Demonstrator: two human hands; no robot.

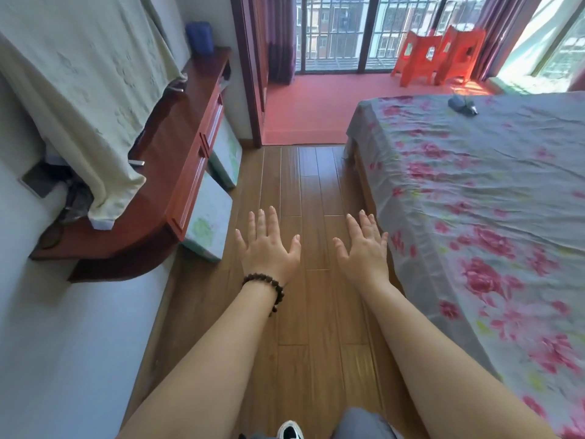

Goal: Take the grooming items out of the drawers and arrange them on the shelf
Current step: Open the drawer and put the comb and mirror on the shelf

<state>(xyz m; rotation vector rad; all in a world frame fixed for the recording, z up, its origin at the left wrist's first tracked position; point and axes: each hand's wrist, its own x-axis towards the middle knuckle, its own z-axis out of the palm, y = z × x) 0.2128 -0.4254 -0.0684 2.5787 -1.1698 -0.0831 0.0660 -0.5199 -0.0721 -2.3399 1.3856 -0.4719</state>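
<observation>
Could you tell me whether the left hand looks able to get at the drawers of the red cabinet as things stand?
Probably yes: the left hand is open and holds nothing, and only bare floor lies between it and the drawers on that side.

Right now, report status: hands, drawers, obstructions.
Left hand and right hand open, empty, over wooden floor. Red-brown wooden dresser's drawers closed, untouched. Pale cloth drapes dresser top.

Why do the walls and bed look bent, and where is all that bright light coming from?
Head view: the wide-angle lens bows straight lines, so the wall and bed edge curve near the frame borders. Daylight pours through the balcony windows, washing out the far right corner. The left hand and right hand stay sharp and evenly lit.
</observation>
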